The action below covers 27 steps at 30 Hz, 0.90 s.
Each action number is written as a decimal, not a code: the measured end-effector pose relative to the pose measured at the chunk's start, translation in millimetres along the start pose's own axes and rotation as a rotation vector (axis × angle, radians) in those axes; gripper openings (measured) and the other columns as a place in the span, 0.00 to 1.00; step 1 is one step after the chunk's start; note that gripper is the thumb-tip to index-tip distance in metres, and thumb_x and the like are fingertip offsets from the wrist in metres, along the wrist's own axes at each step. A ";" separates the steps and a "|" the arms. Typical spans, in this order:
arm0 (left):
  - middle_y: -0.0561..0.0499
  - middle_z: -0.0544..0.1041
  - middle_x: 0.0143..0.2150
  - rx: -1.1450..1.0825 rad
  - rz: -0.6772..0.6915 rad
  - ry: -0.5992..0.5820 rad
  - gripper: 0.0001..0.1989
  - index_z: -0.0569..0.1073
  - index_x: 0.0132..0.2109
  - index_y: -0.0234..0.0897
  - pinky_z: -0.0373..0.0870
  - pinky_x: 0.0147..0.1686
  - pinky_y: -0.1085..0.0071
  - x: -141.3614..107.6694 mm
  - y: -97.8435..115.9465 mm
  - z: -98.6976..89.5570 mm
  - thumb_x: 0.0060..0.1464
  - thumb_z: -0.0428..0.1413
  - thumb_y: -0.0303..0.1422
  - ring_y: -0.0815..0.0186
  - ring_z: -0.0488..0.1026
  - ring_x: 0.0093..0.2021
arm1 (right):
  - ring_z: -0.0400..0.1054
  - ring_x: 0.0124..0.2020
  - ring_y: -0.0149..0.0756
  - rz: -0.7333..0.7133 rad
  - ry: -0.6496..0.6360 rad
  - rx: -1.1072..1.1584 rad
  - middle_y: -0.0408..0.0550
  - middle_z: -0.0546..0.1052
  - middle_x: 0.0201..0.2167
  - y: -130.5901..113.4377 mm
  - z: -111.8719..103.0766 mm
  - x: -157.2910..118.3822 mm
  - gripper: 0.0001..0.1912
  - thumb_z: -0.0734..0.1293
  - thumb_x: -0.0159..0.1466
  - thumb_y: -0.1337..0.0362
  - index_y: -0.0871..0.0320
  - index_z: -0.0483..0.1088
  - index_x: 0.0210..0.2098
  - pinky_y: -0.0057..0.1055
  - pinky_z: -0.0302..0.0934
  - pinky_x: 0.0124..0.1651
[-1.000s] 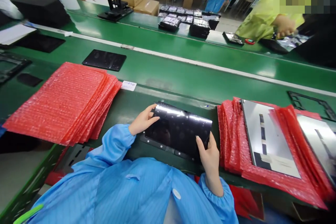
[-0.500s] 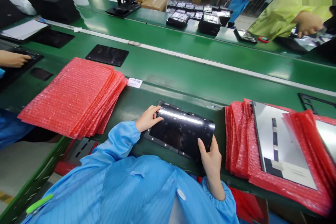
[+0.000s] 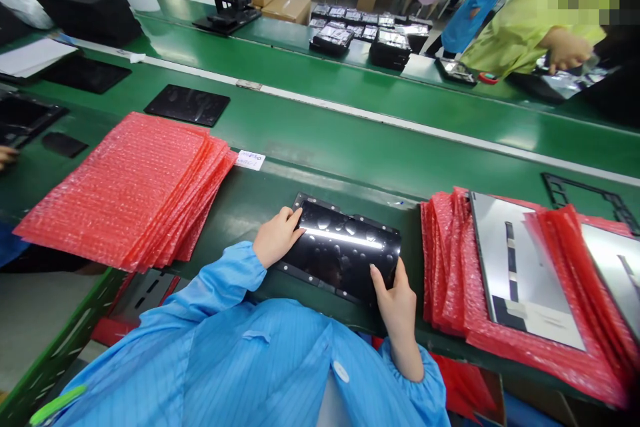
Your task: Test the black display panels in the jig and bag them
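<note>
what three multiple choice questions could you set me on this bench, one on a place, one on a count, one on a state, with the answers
1. Where is the stack of red bubble wrap bags in view, relative to the black glossy panel?
A on top of it
B to its left
C under it

2. How many of the person's hands touch the panel?
A none
B one
C two

3. How does the panel lie?
A flat on the green bench
B standing upright
C sealed in a red bag

1 B: the stack lies apart from it, on the left of the view.
2 C: the left hand is on its upper edge, the right hand on its lower edge.
3 A: it rests flat on the bench under both hands.
</note>
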<state>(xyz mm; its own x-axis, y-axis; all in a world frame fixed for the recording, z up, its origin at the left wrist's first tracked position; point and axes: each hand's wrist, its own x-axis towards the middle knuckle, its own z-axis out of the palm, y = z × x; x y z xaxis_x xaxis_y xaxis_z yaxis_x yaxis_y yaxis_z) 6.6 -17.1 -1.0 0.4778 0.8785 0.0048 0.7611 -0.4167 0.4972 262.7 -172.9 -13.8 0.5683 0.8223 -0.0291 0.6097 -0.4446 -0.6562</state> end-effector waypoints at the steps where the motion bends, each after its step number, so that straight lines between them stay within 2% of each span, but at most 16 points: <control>1: 0.39 0.68 0.50 0.032 -0.001 -0.003 0.23 0.63 0.63 0.34 0.70 0.43 0.62 -1.2 1.3 0.7 0.63 0.49 0.37 0.53 0.70 0.48 | 0.71 0.22 0.45 0.014 -0.015 -0.016 0.51 0.77 0.25 -0.2 -0.8 0.5 0.45 0.62 0.62 0.39 0.68 0.56 0.66 0.35 0.63 0.30; 3: 0.40 0.68 0.50 0.084 0.002 -0.009 0.22 0.64 0.62 0.35 0.71 0.42 0.63 -2.3 2.6 1.9 0.64 0.48 0.38 0.54 0.70 0.48 | 0.66 0.15 0.42 0.026 -0.040 -0.038 0.43 0.71 0.16 -1.1 -1.9 2.1 0.46 0.61 0.62 0.38 0.68 0.57 0.65 0.33 0.59 0.24; 5: 0.40 0.68 0.49 0.125 0.009 -0.013 0.22 0.64 0.62 0.36 0.71 0.41 0.65 -2.3 2.8 2.5 0.64 0.48 0.38 0.55 0.70 0.48 | 0.64 0.14 0.41 0.012 -0.048 -0.050 0.41 0.68 0.14 -2.5 -2.6 4.4 0.45 0.61 0.62 0.38 0.67 0.58 0.65 0.32 0.57 0.23; 11: 0.40 0.69 0.49 0.211 0.018 -0.032 0.22 0.64 0.62 0.36 0.70 0.38 0.67 -1.6 4.4 1.0 0.65 0.47 0.38 0.56 0.70 0.46 | 0.71 0.21 0.45 -0.025 -0.090 -0.128 0.46 0.73 0.19 -4.9 -4.7 11.6 0.42 0.58 0.64 0.39 0.66 0.58 0.65 0.34 0.61 0.29; 16: 0.39 0.70 0.48 0.267 0.016 -0.052 0.21 0.66 0.61 0.35 0.69 0.32 0.67 0.8 9.4 -4.1 0.64 0.46 0.37 0.54 0.70 0.45 | 0.72 0.25 0.53 -0.089 -0.130 -0.493 0.53 0.75 0.22 -2.1 -9.3 16.9 0.41 0.56 0.66 0.39 0.65 0.56 0.66 0.38 0.61 0.27; 17: 0.39 0.70 0.47 0.276 0.018 -0.054 0.21 0.66 0.61 0.35 0.69 0.32 0.67 1.5 10.3 -5.2 0.65 0.46 0.37 0.53 0.70 0.45 | 0.73 0.28 0.54 -0.132 -0.108 -0.552 0.56 0.76 0.25 -1.9 -10.6 18.7 0.41 0.57 0.65 0.40 0.65 0.58 0.65 0.39 0.62 0.28; 19: 0.38 0.71 0.47 0.287 0.032 -0.056 0.21 0.67 0.60 0.35 0.69 0.32 0.66 2.6 11.4 -6.9 0.65 0.45 0.36 0.52 0.70 0.45 | 0.72 0.39 0.56 -0.285 -0.058 -0.582 0.62 0.78 0.37 -2.7 -13.6 23.3 0.37 0.60 0.65 0.42 0.63 0.64 0.62 0.42 0.65 0.36; 22: 0.36 0.71 0.46 0.284 0.068 -0.040 0.21 0.69 0.59 0.34 0.69 0.35 0.62 4.2 9.4 -7.4 0.64 0.43 0.36 0.48 0.69 0.47 | 0.62 0.56 0.56 -0.510 -0.051 -0.505 0.59 0.71 0.56 -5.6 -18.0 30.2 0.26 0.65 0.65 0.49 0.57 0.69 0.57 0.47 0.60 0.53; 25: 0.34 0.72 0.50 0.227 0.130 -0.004 0.21 0.70 0.58 0.35 0.68 0.46 0.53 5.5 1.7 -6.4 0.64 0.44 0.36 0.44 0.67 0.52 | 0.59 0.59 0.54 -0.520 -0.076 -0.450 0.55 0.68 0.60 -8.4 -21.9 33.7 0.24 0.68 0.64 0.54 0.56 0.68 0.57 0.57 0.48 0.61; 27: 0.34 0.68 0.59 0.172 0.193 0.017 0.21 0.69 0.60 0.37 0.58 0.56 0.45 5.3 -6.6 -5.7 0.64 0.45 0.37 0.41 0.62 0.60 | 0.60 0.59 0.53 -0.489 -0.097 -0.439 0.55 0.68 0.60 -9.6 -25.1 33.4 0.26 0.68 0.63 0.53 0.56 0.66 0.58 0.61 0.40 0.63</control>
<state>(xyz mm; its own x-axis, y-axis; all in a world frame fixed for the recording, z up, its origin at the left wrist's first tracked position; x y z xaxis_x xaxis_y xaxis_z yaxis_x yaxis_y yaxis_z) 1.5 -8.4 0.6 0.6151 0.7821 0.1001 0.7206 -0.6092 0.3311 289.7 -150.1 10.4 0.1296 0.9851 0.1130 0.9648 -0.0990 -0.2435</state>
